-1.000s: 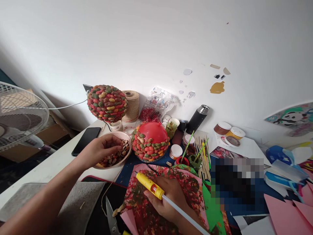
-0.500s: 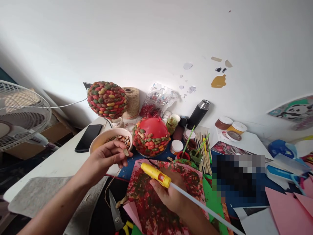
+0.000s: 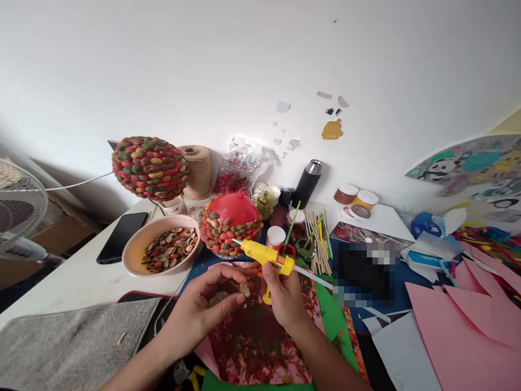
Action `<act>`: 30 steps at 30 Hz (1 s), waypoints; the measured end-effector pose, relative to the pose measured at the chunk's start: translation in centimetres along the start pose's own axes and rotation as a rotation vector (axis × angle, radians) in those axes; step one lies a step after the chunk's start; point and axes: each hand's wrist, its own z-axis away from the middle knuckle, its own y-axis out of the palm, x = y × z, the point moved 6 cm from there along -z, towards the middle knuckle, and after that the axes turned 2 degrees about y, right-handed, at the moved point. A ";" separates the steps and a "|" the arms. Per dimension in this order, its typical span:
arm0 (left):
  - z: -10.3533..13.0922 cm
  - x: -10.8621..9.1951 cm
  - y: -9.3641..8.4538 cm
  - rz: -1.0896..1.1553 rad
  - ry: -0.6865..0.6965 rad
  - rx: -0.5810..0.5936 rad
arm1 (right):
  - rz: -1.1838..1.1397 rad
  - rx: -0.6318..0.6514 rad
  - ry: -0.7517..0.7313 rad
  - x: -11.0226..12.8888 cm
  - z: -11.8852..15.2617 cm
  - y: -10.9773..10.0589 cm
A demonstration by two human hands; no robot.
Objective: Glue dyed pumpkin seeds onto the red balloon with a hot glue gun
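My right hand [image 3: 287,301] is wrapped round a yellow glue gun [image 3: 264,254], its nozzle pointing left and a long white glue stick running out of its back. Between the fingers of my left hand [image 3: 203,304] is a small pale peanut shell [image 3: 245,289], held just below the gun. Behind the nozzle rests a red balloon [image 3: 232,209], its lower part covered with painted peanut shells. A pink bowl [image 3: 134,260] of painted shells stands to the left. Under my hands lies a pink sheet [image 3: 264,353] smeared with red and green paint.
A ball covered in painted shells [image 3: 148,168] sits at the back left beside a twine spool [image 3: 197,168]. A black flask [image 3: 308,182], paint jars [image 3: 275,237] and wooden sticks [image 3: 319,239] stand behind. Pink paper [image 3: 459,320] lies right; a phone [image 3: 122,237] left.
My left hand has moved right and down from beside the bowl, bringing the shell close to the glue gun. The gun has been raised and turned more level. The view has shifted right.
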 end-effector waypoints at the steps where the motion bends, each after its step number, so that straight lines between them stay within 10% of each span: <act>1: -0.1 -0.1 0.4 -0.031 0.018 0.015 | -0.004 -0.007 -0.014 0.3 -0.1 -0.2; 30: 1.4 0.0 3.6 -0.435 0.353 -0.003 | -0.070 -0.119 0.005 1.4 0.0 -1.5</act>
